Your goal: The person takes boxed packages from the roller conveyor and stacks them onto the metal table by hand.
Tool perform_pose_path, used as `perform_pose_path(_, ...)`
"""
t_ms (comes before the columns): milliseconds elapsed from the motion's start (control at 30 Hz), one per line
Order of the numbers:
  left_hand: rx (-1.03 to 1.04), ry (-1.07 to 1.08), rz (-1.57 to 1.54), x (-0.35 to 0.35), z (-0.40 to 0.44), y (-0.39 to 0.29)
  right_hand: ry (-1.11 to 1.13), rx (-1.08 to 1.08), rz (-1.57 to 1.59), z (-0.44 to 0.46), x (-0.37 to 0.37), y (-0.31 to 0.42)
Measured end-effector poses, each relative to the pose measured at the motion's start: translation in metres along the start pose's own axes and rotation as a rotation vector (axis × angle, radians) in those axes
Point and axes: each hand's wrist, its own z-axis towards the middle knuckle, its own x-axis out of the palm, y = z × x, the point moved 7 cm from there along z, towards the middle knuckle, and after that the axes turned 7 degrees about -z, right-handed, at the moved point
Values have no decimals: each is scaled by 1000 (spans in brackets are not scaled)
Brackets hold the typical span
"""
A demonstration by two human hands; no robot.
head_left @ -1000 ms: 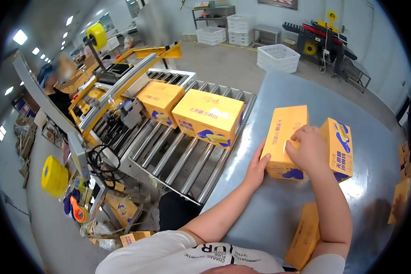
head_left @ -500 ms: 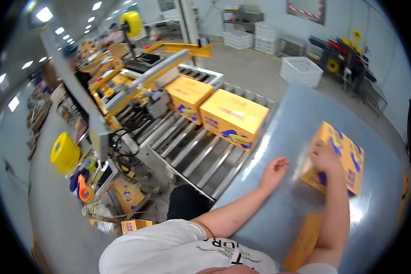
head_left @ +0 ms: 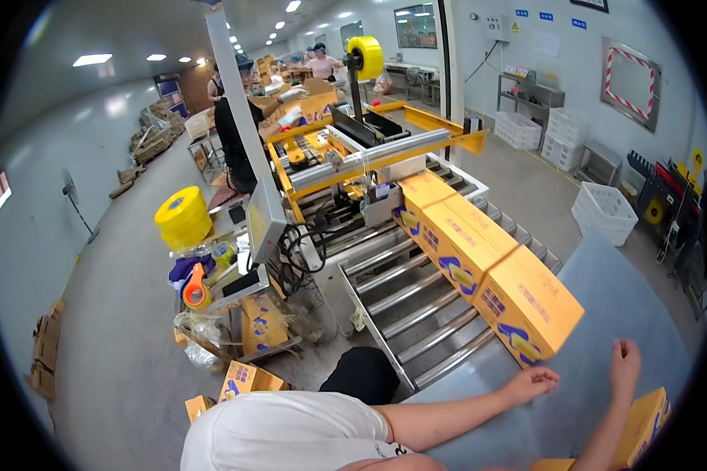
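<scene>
My left hand (head_left: 531, 385) is just in front of the nearest yellow carton (head_left: 530, 302), its fingers loosely bent and apart, with nothing in them. That carton's near end juts past the rollers over the grey metal table (head_left: 605, 290). Behind it, a second carton (head_left: 471, 242) and a third (head_left: 426, 188) form a row back to the taping machine (head_left: 369, 157). My right hand (head_left: 625, 363) is raised over the table, fingers curled together, holding nothing visible. Below it, partly behind my right forearm, stands another yellow carton (head_left: 646, 424).
The roller conveyor (head_left: 424, 326) runs along the table's left side. A cart to the left carries yellow tape rolls (head_left: 183, 217) and an orange tape dispenser (head_left: 196, 289). White crates (head_left: 605, 213) stand on the floor behind. A co-worker in black (head_left: 239, 133) works beyond the machine.
My view has swung left and up. Three cartons now show in the conveyor row instead of two, the nearest reaching over the table. My right hand has come off the carton on the table.
</scene>
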Motion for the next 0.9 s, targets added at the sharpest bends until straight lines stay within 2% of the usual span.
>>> perform_pose_path(33,35,-26,-14,0,0,0,-25,-123,113,-5,0,17)
perform_pose_path(100,-22,41,8,0,-2,8,-89,-372,341,-15,-6,45)
perform_pose_path(133,-50,74,18,1,-1,12,-155,-402,297,-10,-2,37)
perform_pose_path(200,-72,-59,91,-5,-11,-2,-298,-462,209,8,18,10)
perform_pose_path(233,-81,-130,117,-9,-13,-7,-247,-390,278,18,32,-5)
perform_pose_path(333,222,-508,-153,-32,-15,-13,-65,-138,489,23,52,-22)
perform_pose_path(367,244,-561,-183,-29,-18,-23,-8,-34,586,4,44,-1)
perform_pose_path(400,322,-625,-31,-24,-24,-37,48,71,681,-6,44,8)
perform_pose_path(467,467,-739,273,-9,-35,-61,66,7,893,1,63,1)
perform_pose_path(500,420,-721,94,-13,-32,-53,74,-25,1002,7,72,-8)
perform_pose_path(567,321,-674,-262,-22,-30,-30,24,-220,829,33,55,-39)
perform_pose_path(633,227,-685,-168,-40,-26,-30,-8,-309,641,30,36,-36)
perform_pose_path(667,196,-730,-139,-43,-26,-35,-22,-301,543,6,20,-1)
perform_pose_path(700,306,-776,8,-50,-27,-41,-39,-291,444,-19,7,32)
perform_pose_path(767,532,-848,303,-56,-24,-51,-116,-417,290,-68,3,99)
perform_pose_path(833,337,-539,227,-38,-10,-40,-221,-900,169,-105,10,145)
perform_pose_path(867,240,-388,190,-27,-8,-34,-194,-916,55,-104,20,147)
perform_pose_path(900,193,-335,185,-20,-8,-33,-168,-932,-56,-103,31,145)
